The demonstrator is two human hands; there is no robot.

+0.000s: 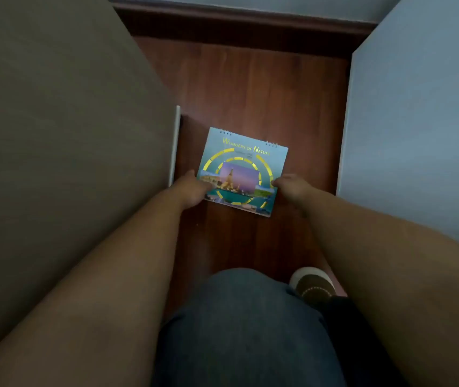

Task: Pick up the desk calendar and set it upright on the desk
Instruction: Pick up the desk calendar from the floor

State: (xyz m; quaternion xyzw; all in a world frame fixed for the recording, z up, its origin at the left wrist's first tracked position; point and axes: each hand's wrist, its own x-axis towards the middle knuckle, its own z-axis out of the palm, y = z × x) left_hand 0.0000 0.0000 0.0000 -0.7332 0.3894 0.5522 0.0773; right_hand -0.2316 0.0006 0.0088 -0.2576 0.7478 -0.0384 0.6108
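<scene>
The desk calendar has a light blue cover with a yellow ring, a temple photo and the words "Wonders of Nature". It lies cover up, low over the reddish wooden floor, spiral edge away from me. My left hand grips its lower left corner. My right hand grips its lower right edge. Whether the calendar still touches the floor I cannot tell.
A large brown surface fills the left side, with a thin white edge at its corner. A pale blue-grey panel stands on the right. My knee in jeans and a brown shoe are below.
</scene>
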